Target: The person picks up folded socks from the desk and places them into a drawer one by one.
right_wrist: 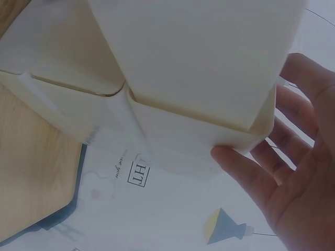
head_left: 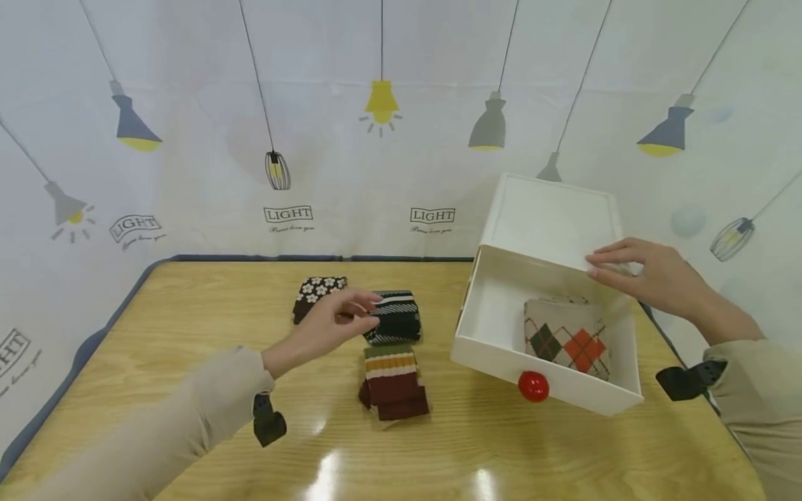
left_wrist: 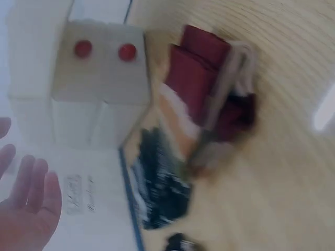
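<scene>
My left hand (head_left: 335, 320) hovers over the table with its fingers loosely bent and nothing in them. Beside it lie a folded dark striped sock (head_left: 395, 320) and a folded black floral sock (head_left: 316, 291). Nearer stands a folded maroon sock (left_wrist: 196, 78) with mustard, cream and olive bands. My right hand (head_left: 654, 275) touches the top front corner of a white drawer cabinet (head_left: 554, 216), fingers over the top and thumb (right_wrist: 241, 167) at its side. The upper drawer (head_left: 489, 348) is pulled out. A beige argyle sock (head_left: 567, 337) is folded inside it, on the right.
Two red knobs, the upper (left_wrist: 82, 48) and the lower (left_wrist: 127, 52), mark the cabinet's two stacked drawers. The wooden table (head_left: 207, 431) ends at a white curtain (head_left: 326, 139) printed with lamps, which hangs behind the cabinet and socks.
</scene>
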A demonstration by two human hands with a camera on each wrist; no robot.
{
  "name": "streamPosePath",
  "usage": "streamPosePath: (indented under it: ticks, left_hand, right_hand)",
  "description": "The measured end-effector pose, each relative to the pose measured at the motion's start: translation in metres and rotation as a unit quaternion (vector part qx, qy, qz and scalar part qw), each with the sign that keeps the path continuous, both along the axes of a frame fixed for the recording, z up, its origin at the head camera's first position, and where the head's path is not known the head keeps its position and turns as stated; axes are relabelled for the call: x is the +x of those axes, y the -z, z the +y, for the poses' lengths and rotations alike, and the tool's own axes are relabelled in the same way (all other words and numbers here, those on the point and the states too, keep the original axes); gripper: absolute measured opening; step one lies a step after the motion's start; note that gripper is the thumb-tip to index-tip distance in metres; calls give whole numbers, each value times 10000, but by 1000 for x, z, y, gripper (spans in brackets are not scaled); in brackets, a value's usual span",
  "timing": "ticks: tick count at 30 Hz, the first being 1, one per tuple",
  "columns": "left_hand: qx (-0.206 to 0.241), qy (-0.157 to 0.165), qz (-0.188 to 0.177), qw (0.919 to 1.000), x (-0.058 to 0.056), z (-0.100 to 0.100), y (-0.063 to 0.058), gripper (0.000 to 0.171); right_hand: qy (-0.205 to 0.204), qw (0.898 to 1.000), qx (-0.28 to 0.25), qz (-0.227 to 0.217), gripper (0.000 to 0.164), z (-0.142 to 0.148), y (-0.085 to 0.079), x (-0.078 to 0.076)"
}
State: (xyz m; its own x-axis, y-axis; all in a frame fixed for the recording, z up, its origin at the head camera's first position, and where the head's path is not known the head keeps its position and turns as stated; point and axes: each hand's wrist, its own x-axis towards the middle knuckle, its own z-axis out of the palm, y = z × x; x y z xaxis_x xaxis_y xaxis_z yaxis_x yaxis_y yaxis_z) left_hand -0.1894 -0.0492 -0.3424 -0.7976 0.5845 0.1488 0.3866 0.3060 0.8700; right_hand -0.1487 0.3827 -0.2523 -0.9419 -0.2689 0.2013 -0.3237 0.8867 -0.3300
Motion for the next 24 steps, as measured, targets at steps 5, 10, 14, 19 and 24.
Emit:
streamPosePath:
  ticks: [5,10,14,19,24]
  left_hand:
    - [-195,-250,-540,9980,3,-15,47,36]
    - [-399,-821,-1003,9908,9,-15,81,41]
    - [-439,-941,-1078,9887,11,-8,98,42]
    - [-609,-933,-1135,9873,11,0,106,49]
    - [-580,-1001,-1239,9855,10,5,106,53]
  right_hand:
    - [-52,10000,-22,-67,32,-4,2,-3]
    - [-35,9998,-85,-158,33,-7,4,-4]
    - [13,9999,-107,-135,33,-6,4,-3]
    - [35,10000,-77,-53,33,-4,3,0]
    - [92,10000,2,6,33,-1,1,1]
